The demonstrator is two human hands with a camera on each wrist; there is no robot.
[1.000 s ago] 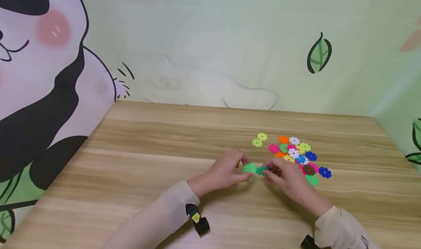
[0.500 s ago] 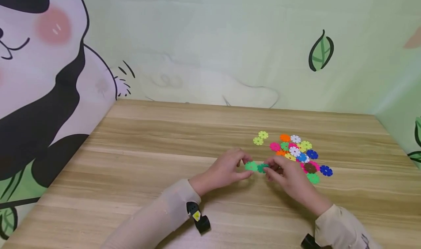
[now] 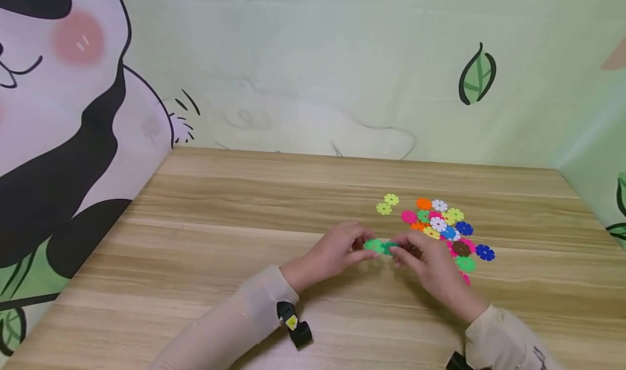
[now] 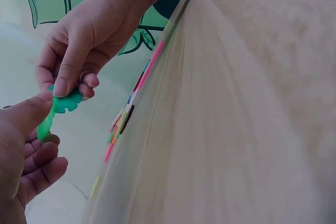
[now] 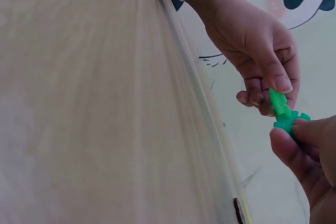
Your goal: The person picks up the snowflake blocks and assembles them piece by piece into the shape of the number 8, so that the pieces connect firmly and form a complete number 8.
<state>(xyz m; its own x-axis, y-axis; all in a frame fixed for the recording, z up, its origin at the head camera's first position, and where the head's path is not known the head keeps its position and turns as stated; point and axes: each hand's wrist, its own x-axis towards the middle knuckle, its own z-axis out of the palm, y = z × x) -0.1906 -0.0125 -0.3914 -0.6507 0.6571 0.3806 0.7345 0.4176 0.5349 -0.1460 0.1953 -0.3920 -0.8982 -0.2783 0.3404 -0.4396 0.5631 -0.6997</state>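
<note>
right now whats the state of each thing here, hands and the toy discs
left hand: pinches the light green disc
right hand: pinches the dark green disc
light green disc: held above the table, touching the dark green disc
dark green disc: held, meeting the light one
pile of discs: lying loose on the table

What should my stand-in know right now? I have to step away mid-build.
Left hand pinches a light green disc. Right hand pinches a darker green disc.
The two discs meet edge to edge just above the table, set at an angle to each other; whether they are fully slotted cannot be told.
Left: the pile of loose discs lies flat beside the right hand, two yellow discs apart from it.
</note>
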